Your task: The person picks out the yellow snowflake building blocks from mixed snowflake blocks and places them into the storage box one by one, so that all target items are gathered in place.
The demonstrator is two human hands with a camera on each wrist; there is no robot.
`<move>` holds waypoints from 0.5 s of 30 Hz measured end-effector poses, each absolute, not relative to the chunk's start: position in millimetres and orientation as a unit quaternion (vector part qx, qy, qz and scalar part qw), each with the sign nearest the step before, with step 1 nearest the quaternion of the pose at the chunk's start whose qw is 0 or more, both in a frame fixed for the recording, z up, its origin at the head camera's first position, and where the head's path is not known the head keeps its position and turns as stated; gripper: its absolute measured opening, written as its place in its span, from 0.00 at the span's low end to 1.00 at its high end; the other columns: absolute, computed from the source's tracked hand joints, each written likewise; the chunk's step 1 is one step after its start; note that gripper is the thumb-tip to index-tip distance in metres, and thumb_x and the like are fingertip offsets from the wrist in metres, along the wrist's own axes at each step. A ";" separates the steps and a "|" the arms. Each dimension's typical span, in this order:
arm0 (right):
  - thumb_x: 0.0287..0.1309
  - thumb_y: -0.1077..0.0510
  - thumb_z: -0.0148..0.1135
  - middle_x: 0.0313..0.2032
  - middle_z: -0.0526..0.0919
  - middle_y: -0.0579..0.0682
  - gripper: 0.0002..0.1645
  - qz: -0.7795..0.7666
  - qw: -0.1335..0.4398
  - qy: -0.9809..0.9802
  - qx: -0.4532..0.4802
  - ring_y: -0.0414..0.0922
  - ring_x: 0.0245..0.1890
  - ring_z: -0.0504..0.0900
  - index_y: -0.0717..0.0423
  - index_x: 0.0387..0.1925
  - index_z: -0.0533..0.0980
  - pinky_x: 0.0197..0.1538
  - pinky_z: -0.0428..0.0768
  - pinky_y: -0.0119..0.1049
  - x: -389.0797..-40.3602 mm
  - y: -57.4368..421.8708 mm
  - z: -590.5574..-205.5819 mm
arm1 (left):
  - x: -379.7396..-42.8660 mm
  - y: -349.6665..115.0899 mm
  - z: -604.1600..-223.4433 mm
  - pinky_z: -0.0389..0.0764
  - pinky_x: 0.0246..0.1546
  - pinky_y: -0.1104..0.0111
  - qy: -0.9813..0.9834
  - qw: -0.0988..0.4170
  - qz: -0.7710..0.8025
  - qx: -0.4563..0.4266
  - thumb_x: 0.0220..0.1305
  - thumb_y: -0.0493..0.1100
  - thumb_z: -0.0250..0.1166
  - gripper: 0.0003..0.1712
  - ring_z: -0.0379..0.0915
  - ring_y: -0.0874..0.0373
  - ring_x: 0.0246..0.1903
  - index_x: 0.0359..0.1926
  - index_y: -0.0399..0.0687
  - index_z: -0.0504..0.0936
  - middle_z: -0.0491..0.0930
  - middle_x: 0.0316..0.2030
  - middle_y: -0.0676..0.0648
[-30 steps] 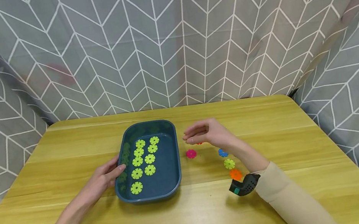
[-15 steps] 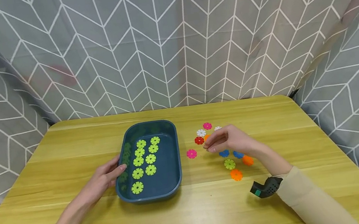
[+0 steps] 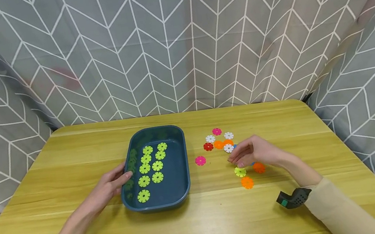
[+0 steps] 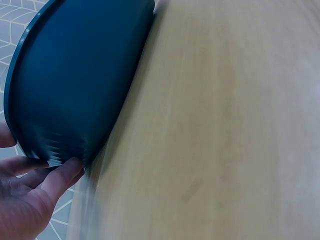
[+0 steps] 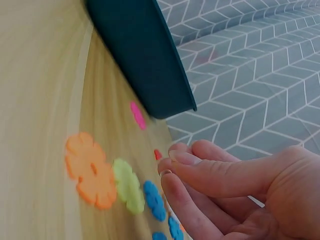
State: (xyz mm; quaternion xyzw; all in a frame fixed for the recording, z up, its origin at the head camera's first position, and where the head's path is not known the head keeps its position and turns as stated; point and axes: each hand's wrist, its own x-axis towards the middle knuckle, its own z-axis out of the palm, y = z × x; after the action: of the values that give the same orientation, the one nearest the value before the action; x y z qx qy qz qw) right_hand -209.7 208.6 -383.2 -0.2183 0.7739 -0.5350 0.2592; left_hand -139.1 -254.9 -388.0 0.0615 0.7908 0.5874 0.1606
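My left hand [image 3: 111, 181] holds the left wall of a dark blue tray [image 3: 175, 179], thumb over the rim and fingers outside, as the left wrist view also shows. Several yellow-green notched flower discs [image 3: 157, 177] lie in two rows inside it. Over the loose discs right of the tray hovers my right hand [image 3: 258, 151], fingers loosely bent and nothing visible between them. Nearest its fingertips are a yellow-green disc [image 3: 240, 172] and a white disc [image 3: 228, 148]. Blue discs [image 5: 155, 201] are partly hidden beneath that hand in the head view.
Around the right hand lie an orange disc [image 3: 247, 183], another orange disc [image 3: 259, 167], a red disc [image 3: 208, 146], and a pink disc [image 3: 200, 160] close to the tray. A patterned grey curtain [image 3: 178, 53] hangs behind the wooden table [image 3: 222, 225].
My right hand has moved right and nearer to me, from beside the tray to the yellow-green disc outside it, uncovering white, orange, red and pink discs. The left hand and tray stay put.
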 end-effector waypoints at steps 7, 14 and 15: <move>0.53 0.73 0.69 0.49 0.85 0.66 0.20 -0.531 0.262 0.774 -0.223 0.59 0.49 0.85 0.71 0.49 0.80 0.50 0.84 0.39 -208.7 219.9 -390.2 | -139.1 -255.0 -387.8 0.82 0.52 0.66 0.791 0.159 0.587 0.063 0.78 0.49 0.51 0.41 0.71 0.42 0.62 0.78 0.35 0.43 0.52 0.74 0.27; 0.52 0.70 0.71 0.49 0.85 0.64 0.20 -0.508 0.250 0.789 -0.239 0.55 0.49 0.85 0.68 0.49 0.82 0.53 0.83 0.35 -208.2 222.4 -395.1 | -137.9 -254.2 -386.6 0.80 0.52 0.69 0.792 0.159 0.586 0.057 0.77 0.50 0.52 0.41 0.67 0.40 0.65 0.78 0.36 0.43 0.52 0.75 0.28; 0.52 0.69 0.72 0.49 0.86 0.63 0.20 -0.503 0.247 0.792 -0.241 0.55 0.49 0.85 0.67 0.49 0.82 0.53 0.82 0.35 -208.2 221.7 -395.6 | -137.8 -254.0 -386.3 0.80 0.53 0.70 0.793 0.159 0.586 0.056 0.77 0.50 0.52 0.41 0.67 0.40 0.65 0.78 0.36 0.43 0.51 0.75 0.28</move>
State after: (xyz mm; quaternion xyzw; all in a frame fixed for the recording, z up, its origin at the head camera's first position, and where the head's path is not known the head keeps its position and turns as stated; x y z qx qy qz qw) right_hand -208.2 221.7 -395.6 -0.2415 0.7919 -0.5035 0.2473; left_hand -137.8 -254.0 -386.3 0.0559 0.7925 0.5861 0.1589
